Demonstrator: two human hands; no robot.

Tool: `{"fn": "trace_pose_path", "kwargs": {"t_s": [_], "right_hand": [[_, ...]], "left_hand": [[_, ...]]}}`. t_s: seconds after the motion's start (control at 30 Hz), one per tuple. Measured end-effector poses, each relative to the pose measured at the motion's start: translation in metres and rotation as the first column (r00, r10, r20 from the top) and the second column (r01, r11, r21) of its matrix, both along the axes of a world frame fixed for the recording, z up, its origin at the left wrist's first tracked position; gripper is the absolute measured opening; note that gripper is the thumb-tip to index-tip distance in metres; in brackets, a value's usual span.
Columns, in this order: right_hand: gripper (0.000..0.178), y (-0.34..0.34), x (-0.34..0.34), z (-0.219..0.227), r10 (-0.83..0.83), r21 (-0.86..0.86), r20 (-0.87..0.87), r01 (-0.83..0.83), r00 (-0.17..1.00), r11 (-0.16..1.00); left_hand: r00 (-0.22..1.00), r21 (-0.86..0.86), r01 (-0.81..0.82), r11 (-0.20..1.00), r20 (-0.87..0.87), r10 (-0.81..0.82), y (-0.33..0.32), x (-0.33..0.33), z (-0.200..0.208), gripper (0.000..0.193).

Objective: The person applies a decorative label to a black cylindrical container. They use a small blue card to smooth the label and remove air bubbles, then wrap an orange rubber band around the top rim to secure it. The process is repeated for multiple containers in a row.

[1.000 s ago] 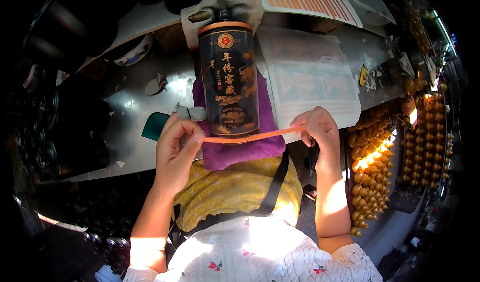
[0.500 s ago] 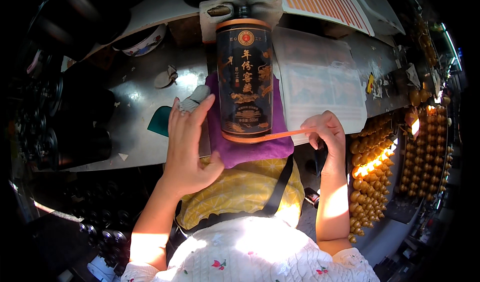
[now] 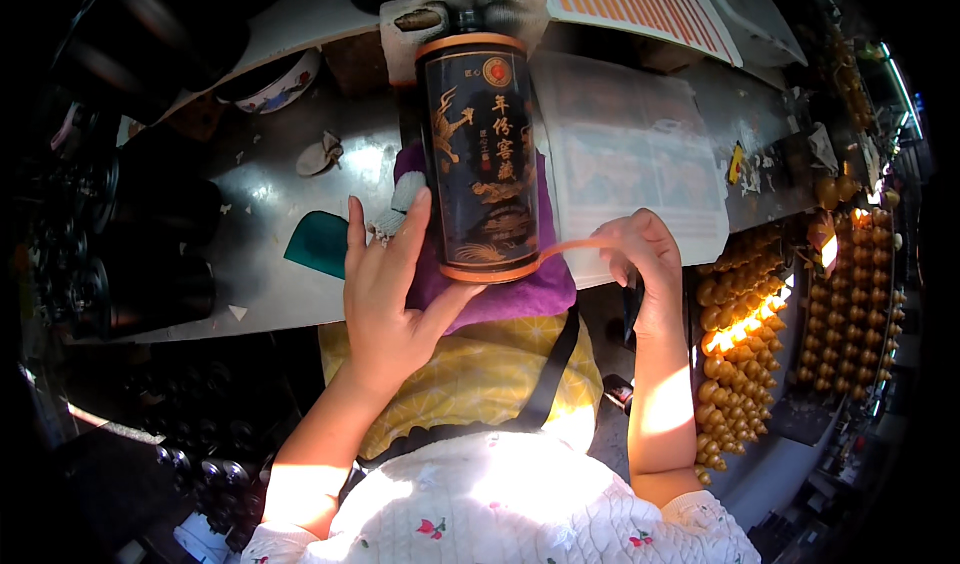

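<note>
A black cylindrical bottle [image 3: 480, 164] with gold decoration and orange bands at both ends lies on a purple cloth [image 3: 445, 299], its neck pointing away from me. My left hand [image 3: 390, 289] is spread at the bottle's left side, thumb near its base; a grey-white finger cover [image 3: 408, 192] sits on one finger. My right hand [image 3: 645, 264] pinches the free end of a thin orange strip [image 3: 578, 245]. From there the strip runs left to the bottle's lower rim, where it joins the orange band. Beneath the right fingers a dark object is partly hidden.
A teal scraper [image 3: 318, 244] lies on the metal table left of my hand. Translucent sheets [image 3: 640, 164] are at the right, below a white board with orange strips [image 3: 640, 4]. Black cylinders [image 3: 150, 284] stand left; gold bulb-shaped pieces [image 3: 735, 364] are stacked right.
The bottle has turned about its length, bringing a gold figure into view at its left. My left hand has moved closer to its base. The free strip between bottle and right hand is shorter.
</note>
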State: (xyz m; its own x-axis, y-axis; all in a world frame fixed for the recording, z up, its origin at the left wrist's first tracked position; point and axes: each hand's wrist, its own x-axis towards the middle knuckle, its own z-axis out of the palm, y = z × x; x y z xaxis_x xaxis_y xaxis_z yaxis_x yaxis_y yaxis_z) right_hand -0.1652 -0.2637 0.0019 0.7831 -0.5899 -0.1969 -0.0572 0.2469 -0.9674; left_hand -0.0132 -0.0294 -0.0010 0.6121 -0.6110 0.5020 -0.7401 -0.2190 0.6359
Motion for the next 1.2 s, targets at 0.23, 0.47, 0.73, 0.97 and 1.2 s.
{"fn": "trace_pose_path", "kwargs": {"t_s": [0.23,0.47,0.73,0.97,1.2], "right_hand": [[0.015,0.003,0.003,-0.005,0.010,-0.030,-0.002,-0.010,1.000,1.000],[0.017,0.005,0.004,-0.006,-0.067,-0.002,-0.003,0.067,0.998,0.998],[0.014,-0.004,-0.003,-0.006,-0.070,0.020,0.027,0.070,0.997,0.997],[0.014,-0.005,-0.005,-0.006,-0.081,0.012,0.004,0.081,0.997,0.997],[0.013,-0.005,-0.004,-0.006,-0.095,-0.048,-0.052,0.093,0.994,0.995]], "left_hand": [[0.984,0.152,0.077,0.985,-0.170,-0.050,0.032,-0.040,-0.014,0.093],[0.991,0.111,0.083,0.990,-0.115,-0.070,0.030,-0.042,-0.020,0.095],[0.975,0.077,0.060,0.995,-0.216,-0.042,0.030,-0.051,-0.022,0.098],[0.980,0.099,0.079,0.992,-0.190,-0.059,0.029,-0.050,-0.024,0.100],[0.966,0.170,0.081,0.982,-0.258,-0.035,0.031,-0.054,-0.027,0.103]]}}
